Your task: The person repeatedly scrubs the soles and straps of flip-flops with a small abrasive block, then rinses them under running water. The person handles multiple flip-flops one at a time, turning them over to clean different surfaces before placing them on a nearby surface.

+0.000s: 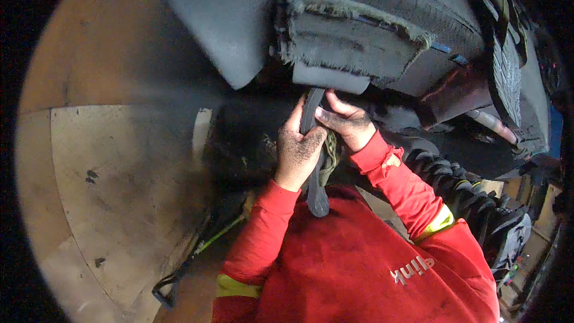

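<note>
Both my dusty hands are at a long dark grey strip [317, 175], likely rubber, that hangs down in front of my red sweatshirt. My left hand [299, 150] is closed around the strip, with the thumb across its front. My right hand [352, 123] holds the strip from the other side, thumb and fingers near its upper part. An olive webbing strap [331, 154], crumpled, hangs beside it under my hands. Right above my hands is the smooth grey edge [332, 78] of a layered, frayed fabric piece [354, 42]. The strip's upper end passes out of sight beneath that edge.
Large grey sheet material [224, 22] hangs at the upper left. Stained wooden boards [103, 179] lie to the left. A dark tool or strap with a loop end [168, 287] is at the lower left. Ribbed black material [453, 184] is piled at the right, below a hanging treaded strip [506, 76].
</note>
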`<state>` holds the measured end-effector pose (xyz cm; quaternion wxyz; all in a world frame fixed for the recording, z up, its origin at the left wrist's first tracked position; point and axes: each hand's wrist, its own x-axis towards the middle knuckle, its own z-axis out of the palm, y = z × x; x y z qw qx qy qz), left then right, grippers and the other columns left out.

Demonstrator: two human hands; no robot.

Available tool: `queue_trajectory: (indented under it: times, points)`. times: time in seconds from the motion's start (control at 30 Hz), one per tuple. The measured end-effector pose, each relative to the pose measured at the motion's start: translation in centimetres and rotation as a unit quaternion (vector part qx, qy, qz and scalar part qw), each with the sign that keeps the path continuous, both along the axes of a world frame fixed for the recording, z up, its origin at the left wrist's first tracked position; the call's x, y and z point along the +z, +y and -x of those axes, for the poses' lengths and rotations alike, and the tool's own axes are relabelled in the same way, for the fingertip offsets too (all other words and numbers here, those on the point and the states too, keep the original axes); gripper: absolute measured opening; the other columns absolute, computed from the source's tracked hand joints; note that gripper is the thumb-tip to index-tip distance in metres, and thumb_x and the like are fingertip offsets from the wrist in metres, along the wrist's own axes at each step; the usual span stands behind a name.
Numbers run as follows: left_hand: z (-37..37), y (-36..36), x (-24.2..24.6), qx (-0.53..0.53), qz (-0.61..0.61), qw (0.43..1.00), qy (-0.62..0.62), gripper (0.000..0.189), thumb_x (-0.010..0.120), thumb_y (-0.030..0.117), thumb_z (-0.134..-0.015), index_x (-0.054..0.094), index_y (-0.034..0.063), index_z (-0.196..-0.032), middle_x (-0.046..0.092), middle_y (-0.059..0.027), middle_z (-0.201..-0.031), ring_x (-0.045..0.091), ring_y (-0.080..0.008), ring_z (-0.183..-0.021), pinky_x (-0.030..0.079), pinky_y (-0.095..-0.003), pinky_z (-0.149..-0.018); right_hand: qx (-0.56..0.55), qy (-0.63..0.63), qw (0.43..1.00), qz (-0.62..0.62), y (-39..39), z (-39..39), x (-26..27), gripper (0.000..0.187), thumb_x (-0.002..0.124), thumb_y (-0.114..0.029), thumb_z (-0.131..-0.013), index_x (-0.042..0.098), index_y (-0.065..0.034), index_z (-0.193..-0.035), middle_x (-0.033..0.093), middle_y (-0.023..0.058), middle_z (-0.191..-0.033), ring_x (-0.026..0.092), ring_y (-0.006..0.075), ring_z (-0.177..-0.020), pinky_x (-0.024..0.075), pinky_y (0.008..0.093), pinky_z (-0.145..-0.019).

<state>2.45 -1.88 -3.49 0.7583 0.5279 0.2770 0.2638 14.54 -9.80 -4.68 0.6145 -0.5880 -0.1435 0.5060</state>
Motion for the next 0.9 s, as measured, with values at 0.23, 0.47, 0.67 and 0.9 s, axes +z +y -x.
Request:
queue_trajectory:
  times: [0.23, 0.47, 0.67, 0.9]
  points:
    - [1.7, -1.3, -0.9, 0.018, 0.022, 0.996, -0.08, 0.069, 0.049, -0.011, -0.079, 0.041, -0.0008, -0.147, 0.054, -0.0058, -0.133, 0.054, -0.0102, -0.113, 0.042, -0.0224, -0.097, 0.018, -0.052, 0.998, -0.014, -0.6, 1.5, 2.2, 0.053, 0.073, -0.009, -0.09, 0.055, -0.005, -0.139, 0.066, -0.0029, -0.105, 0.056, 0.0035, -0.093, 0.0483, 0.0216, -0.086]
    - [3.0, -2.4, -1.6, 0.018, 0.084, 0.988, -0.129, 0.074, 0.048, -0.011, -0.077, 0.037, 0.0, -0.149, 0.052, -0.0045, -0.133, 0.052, -0.0089, -0.112, 0.042, -0.0207, -0.094, 0.056, -0.231, 0.971, 0.021, -1.0, 2.1, 3.2, 0.075, 0.08, -0.016, -0.084, 0.042, -0.0039, -0.148, 0.065, 0.0002, -0.111, 0.053, 0.0063, -0.101, 0.0473, 0.0251, -0.091]
    - [3.9, -3.1, -2.5, 0.016, 0.156, 0.979, -0.133, 0.073, 0.05, -0.009, -0.077, 0.037, 0.0002, -0.149, 0.051, -0.0063, -0.137, 0.051, -0.0129, -0.119, 0.04, -0.0268, -0.103, 0.107, -0.554, 0.823, 0.07, -2.3, 2.9, 3.6, 0.084, 0.086, -0.023, -0.074, 0.046, -0.0154, -0.148, 0.063, 0.019, -0.101, 0.063, 0.0281, -0.095, 0.0503, 0.034, -0.087]
    - [5.9, 0.6, 1.4, -0.077, 0.011, 0.995, -0.059, 0.08, 0.051, -0.009, -0.076, 0.032, 0.0033, -0.153, 0.047, -0.009, -0.145, 0.049, -0.0122, -0.123, 0.044, -0.026, -0.097, 0.054, -0.404, 0.912, -0.048, -1.0, 4.5, 2.2, 0.082, 0.082, -0.017, -0.08, 0.042, -0.0161, -0.15, 0.06, 0.0142, -0.124, 0.06, 0.022, -0.107, 0.0499, 0.0337, -0.091]
